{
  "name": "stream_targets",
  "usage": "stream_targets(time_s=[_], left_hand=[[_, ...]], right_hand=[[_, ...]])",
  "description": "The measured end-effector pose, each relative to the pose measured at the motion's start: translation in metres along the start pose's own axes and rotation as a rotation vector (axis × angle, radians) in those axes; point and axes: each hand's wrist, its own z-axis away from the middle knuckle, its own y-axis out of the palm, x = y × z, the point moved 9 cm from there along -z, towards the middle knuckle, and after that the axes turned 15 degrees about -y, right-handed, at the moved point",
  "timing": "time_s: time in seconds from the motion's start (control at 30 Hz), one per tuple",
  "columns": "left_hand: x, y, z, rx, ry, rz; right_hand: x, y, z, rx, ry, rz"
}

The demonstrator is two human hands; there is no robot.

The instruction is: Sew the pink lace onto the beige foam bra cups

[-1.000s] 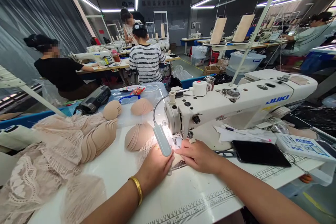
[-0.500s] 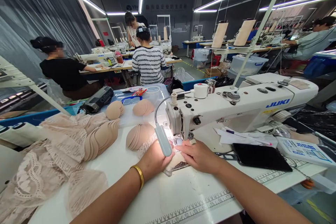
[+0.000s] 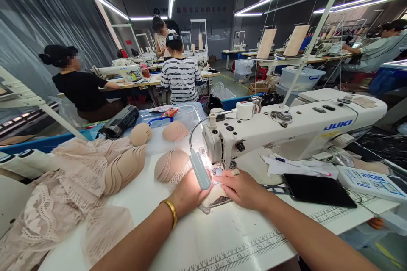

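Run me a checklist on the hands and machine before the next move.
1. Lamp lit: ok, light falls by the head of the sewing machine.
2. Left hand gripping the lace: cannot tell; the lamp hides some of its fingers.
3. Right hand clear of the needle: cannot tell; the needle point is not discernible.
4. Lace clear of the nearest pad stack: cannot tell; they overlap in view.
5. Phone clear of the right hand: ok, it lies apart, to the right.
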Motion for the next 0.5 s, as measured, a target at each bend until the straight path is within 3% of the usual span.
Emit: stream_targets(time_s=[0.5], left_hand=[[0.0003,0.0034,0.0014,0.040,0.008,-0.072]], right_hand=[[0.0020,-0.0011,0.0054,-0.002,-0.048,0.045]])
